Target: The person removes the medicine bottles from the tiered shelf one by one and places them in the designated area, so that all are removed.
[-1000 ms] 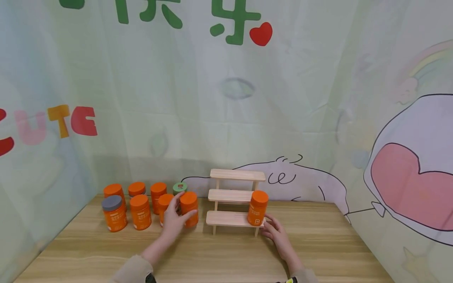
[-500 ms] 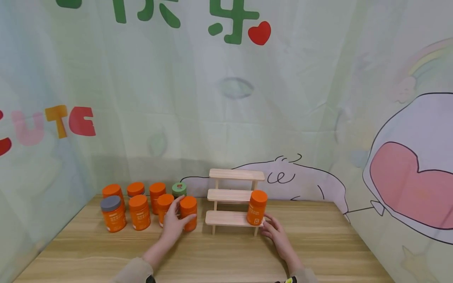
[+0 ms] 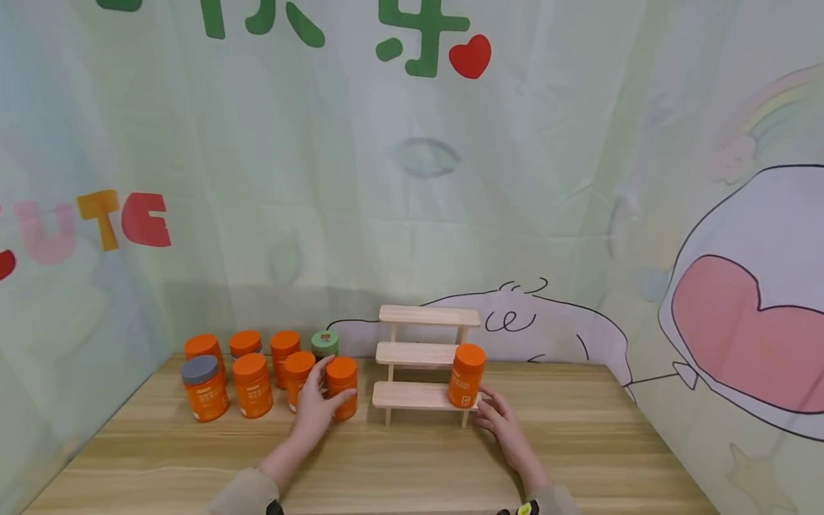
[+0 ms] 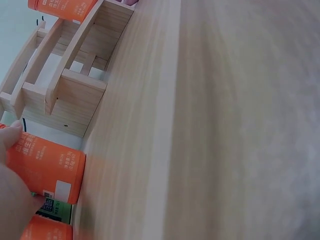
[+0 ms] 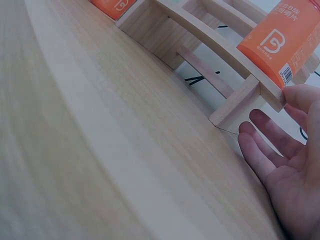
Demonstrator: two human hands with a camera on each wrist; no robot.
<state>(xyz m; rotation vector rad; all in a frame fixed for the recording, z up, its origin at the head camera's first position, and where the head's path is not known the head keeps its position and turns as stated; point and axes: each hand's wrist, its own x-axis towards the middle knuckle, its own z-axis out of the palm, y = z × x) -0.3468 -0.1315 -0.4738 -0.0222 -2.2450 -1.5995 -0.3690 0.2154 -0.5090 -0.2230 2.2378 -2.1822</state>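
Note:
With thumb and fingers around it, my left hand (image 3: pixel 312 411) grips an orange jar (image 3: pixel 343 390), upright at table level left of the wooden three-step shelf (image 3: pixel 412 395). The left wrist view shows this jar's side (image 4: pixel 47 162), its base close to the table. Another orange jar (image 3: pixel 466 379) stands on the right end of the lowest step. Beside that end is my right hand (image 3: pixel 505 429). In the right wrist view its thumb (image 5: pixel 300 96) touches the board's end just below the jar, and the other fingers are loosely bent, holding nothing.
Several orange jars (image 3: pixel 253 390) stand in two rows at the table's left, one with a grey lid (image 3: pixel 199 368). A green-lidded jar (image 3: pixel 325 342) is behind my left hand. A printed curtain (image 3: pixel 412 214) hangs behind the wooden table (image 3: pixel 399 468).
The jar in my left hand has come down slightly to table level. My right hand stays at the shelf's end. The view has shifted a little.

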